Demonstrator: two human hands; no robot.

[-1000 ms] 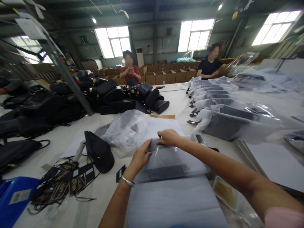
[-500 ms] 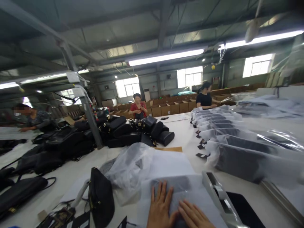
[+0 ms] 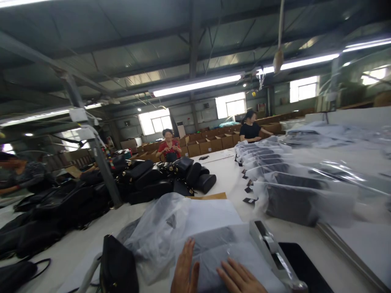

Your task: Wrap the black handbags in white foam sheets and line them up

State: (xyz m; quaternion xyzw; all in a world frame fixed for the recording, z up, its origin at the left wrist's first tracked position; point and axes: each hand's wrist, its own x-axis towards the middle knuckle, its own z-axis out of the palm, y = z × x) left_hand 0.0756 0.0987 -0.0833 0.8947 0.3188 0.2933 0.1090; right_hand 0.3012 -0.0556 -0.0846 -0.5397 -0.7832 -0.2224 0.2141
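Note:
A flat grey bundle in translucent white wrapping (image 3: pixel 210 246) lies on the table before me. My left hand (image 3: pixel 184 268) rests at its left side, turned on edge, fingers straight and thumb apart. Flat on the right part of the wrapping is my right hand (image 3: pixel 240 278), fingers stretched out. Neither hand grips anything. Beyond the left hand sits a crumpled clear plastic bag (image 3: pixel 159 236) over white sheets (image 3: pixel 210 211). A black handbag (image 3: pixel 117 262) stands upright to the left. Close on the right is a long pale metal device (image 3: pixel 271 252), its kind unclear.
Black handbags (image 3: pixel 152 183) are piled on the left, around a metal post (image 3: pixel 104 167). Wrapped bags (image 3: pixel 290 203) stand in a row on the right, with tags hanging out. A flat black object (image 3: pixel 301 264) lies front right. Three people work across the tables.
My view has turned right and tilted up. The left hand has shifted from lying flat on the bundle to its left side, on edge; the hands are now farther apart.

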